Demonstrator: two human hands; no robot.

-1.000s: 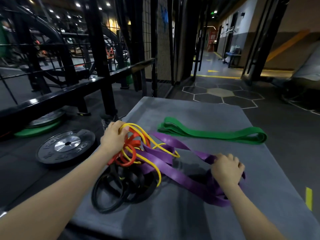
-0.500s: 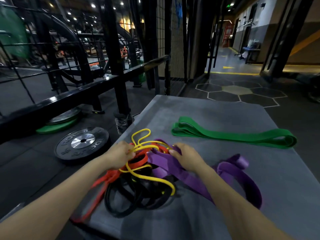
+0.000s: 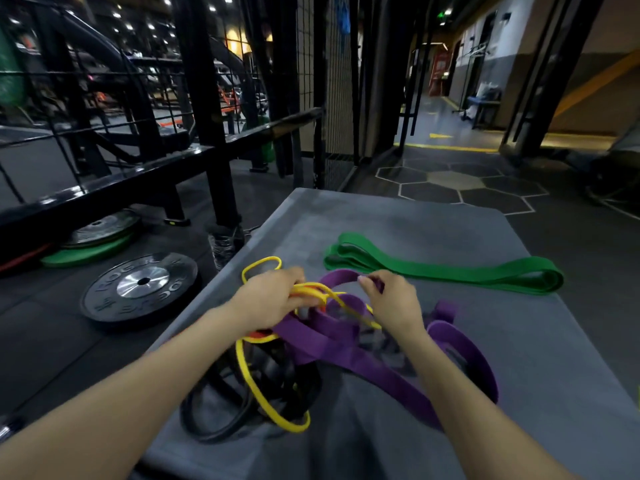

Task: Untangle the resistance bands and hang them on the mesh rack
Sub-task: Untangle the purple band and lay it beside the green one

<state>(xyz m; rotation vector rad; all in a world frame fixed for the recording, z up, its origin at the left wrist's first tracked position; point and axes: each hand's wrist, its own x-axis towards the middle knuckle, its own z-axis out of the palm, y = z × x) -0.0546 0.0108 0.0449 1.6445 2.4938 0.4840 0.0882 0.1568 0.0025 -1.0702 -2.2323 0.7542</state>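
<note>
Two hands mid-tangle: left grip (image 3: 273, 299) closed on yellow band (image 3: 249, 375), right grip (image 3: 391, 299) apparently pinching purple band (image 3: 346, 344); blurred.

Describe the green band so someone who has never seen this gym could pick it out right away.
Find the grey padded platform in front of the black cage. The green band lies folded flat and stretched across its far right part, beyond both hands. Unlike the purple band, yellow band and black bands knotted together nearer the person, it lies alone, free of the tangle and untouched.
</note>
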